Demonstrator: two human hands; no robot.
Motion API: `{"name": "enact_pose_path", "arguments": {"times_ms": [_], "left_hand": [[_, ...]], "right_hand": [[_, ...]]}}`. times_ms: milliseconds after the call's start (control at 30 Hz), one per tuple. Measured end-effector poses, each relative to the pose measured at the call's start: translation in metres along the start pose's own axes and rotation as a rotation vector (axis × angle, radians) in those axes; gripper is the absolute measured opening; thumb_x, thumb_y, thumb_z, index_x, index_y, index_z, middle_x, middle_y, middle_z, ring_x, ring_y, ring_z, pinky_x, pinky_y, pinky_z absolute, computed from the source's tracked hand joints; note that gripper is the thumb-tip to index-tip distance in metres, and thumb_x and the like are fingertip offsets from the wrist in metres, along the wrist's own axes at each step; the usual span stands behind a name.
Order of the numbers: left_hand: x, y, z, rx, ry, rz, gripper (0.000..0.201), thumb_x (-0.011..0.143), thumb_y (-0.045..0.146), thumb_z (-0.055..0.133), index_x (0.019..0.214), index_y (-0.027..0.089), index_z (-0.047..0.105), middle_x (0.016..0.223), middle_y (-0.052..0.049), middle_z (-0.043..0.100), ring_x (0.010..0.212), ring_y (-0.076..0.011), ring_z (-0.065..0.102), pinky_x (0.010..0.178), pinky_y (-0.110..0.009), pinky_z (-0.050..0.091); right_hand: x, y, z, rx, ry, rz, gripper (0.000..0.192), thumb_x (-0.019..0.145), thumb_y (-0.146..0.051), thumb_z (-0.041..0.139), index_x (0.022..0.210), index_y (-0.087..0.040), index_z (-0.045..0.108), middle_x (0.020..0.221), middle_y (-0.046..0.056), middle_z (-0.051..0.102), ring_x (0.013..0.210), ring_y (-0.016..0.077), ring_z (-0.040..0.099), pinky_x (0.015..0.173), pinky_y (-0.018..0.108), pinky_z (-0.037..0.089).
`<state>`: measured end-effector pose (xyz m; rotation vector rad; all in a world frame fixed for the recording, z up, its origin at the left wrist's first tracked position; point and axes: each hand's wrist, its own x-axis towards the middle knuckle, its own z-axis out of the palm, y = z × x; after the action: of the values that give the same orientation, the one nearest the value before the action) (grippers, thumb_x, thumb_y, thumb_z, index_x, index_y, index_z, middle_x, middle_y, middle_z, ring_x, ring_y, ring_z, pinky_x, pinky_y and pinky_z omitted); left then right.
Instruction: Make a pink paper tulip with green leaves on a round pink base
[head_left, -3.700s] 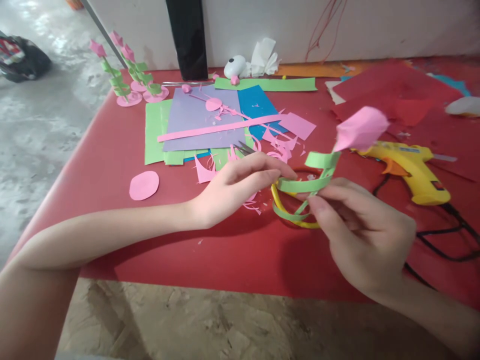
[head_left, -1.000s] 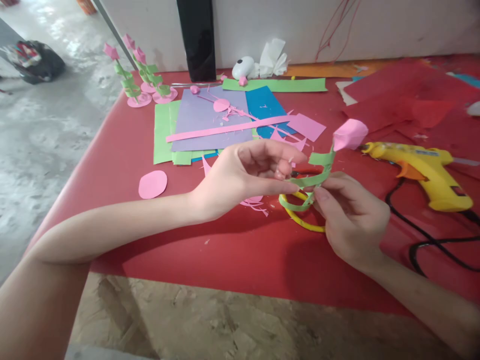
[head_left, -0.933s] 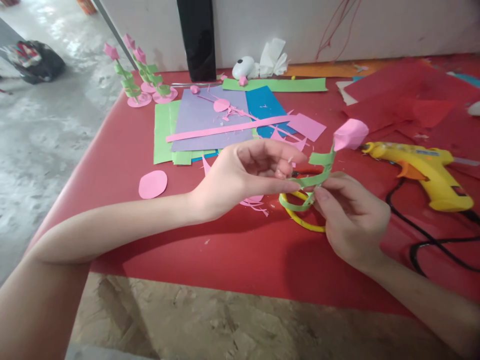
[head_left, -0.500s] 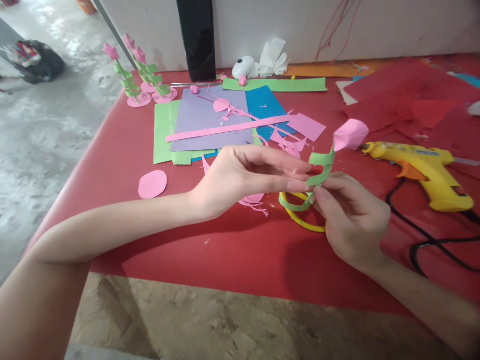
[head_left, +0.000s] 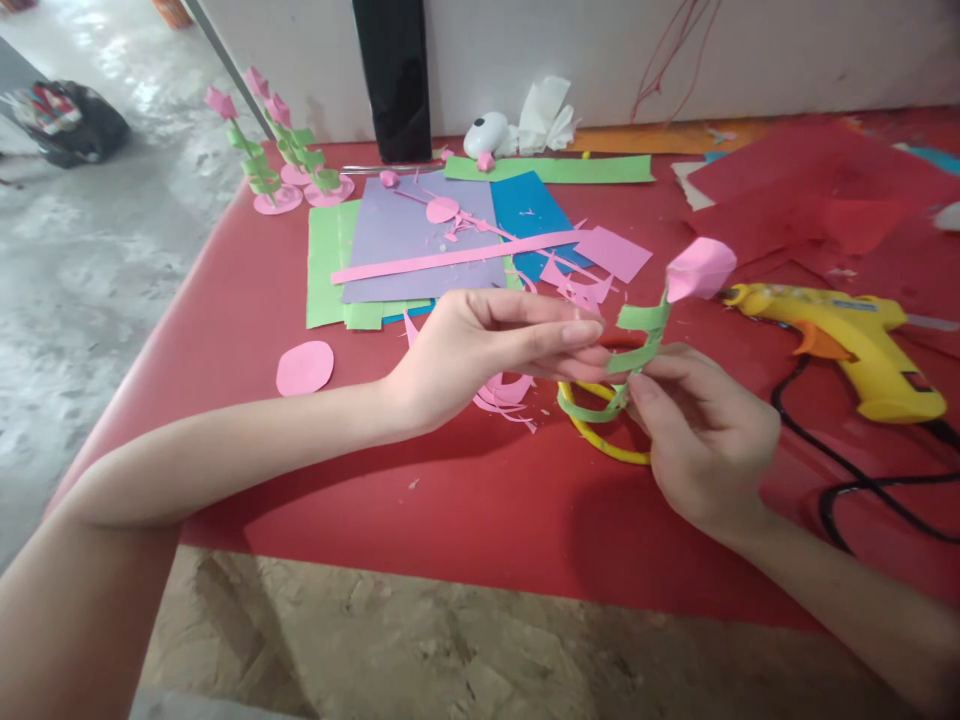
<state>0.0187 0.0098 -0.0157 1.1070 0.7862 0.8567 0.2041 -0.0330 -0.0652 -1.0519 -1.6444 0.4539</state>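
Note:
My right hand (head_left: 712, 440) pinches the green stem of a pink paper flower (head_left: 701, 268) between thumb and fingers. Curled green paper leaves (head_left: 634, 357) stick out from the stem toward the left. My left hand (head_left: 517, 345) is beside them with its fingers stretched out, the fingertips at the end of the middle leaf and the thumb lying above it. Under the flower lies a yellow ring-shaped thing (head_left: 600, 437), partly hidden by the leaves and my right hand.
A yellow glue gun (head_left: 862, 340) with a black cord lies at right. Purple paper (head_left: 427, 230), pink scraps (head_left: 506, 390) and a pink paper disc (head_left: 305, 368) are on the red table. Several finished paper flowers (head_left: 277, 195) stand back left; red sheets (head_left: 825, 190) lie back right.
My left thumb has lifted off the middle leaf and moved up and left. The leaf's end shows more now. My right hand and the flower have hardly moved.

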Motion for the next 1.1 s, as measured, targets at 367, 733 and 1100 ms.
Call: {"name": "enact_pose_path", "arguments": {"times_ms": [367, 733, 1100], "left_hand": [[0.008, -0.001, -0.007, -0.041, 0.027, -0.016, 0.016, 0.075, 0.015, 0.072, 0.090, 0.020, 0.073, 0.076, 0.005, 0.076, 0.081, -0.0128, 0.075, 0.082, -0.025, 0.063], [0.016, 0.003, -0.015, 0.237, 0.007, -0.001, 0.007, 0.067, 0.020, 0.079, 0.070, 0.015, 0.075, 0.073, -0.001, 0.075, 0.070, -0.0128, 0.072, 0.072, -0.025, 0.063], [0.047, 0.037, -0.070, 0.689, 0.334, 0.108, 0.018, 0.065, 0.020, 0.079, 0.080, 0.009, 0.075, 0.074, -0.002, 0.071, 0.080, -0.0161, 0.071, 0.090, -0.035, 0.058]], "right_hand": [[0.002, -0.002, 0.000, 0.004, -0.004, 0.010, 0.012, 0.086, -0.012, 0.054, 0.079, -0.019, 0.059, 0.074, -0.004, 0.059, 0.063, 0.0017, 0.056, 0.053, 0.010, 0.046], [0.001, -0.001, -0.001, 0.014, -0.015, 0.001, 0.012, 0.087, -0.010, 0.052, 0.081, -0.020, 0.058, 0.077, -0.005, 0.060, 0.067, -0.0007, 0.057, 0.056, 0.006, 0.045], [0.002, 0.001, 0.001, 0.009, -0.009, -0.009, 0.011, 0.086, -0.011, 0.054, 0.078, -0.018, 0.057, 0.074, -0.003, 0.057, 0.064, 0.0016, 0.056, 0.051, 0.008, 0.043]]}}
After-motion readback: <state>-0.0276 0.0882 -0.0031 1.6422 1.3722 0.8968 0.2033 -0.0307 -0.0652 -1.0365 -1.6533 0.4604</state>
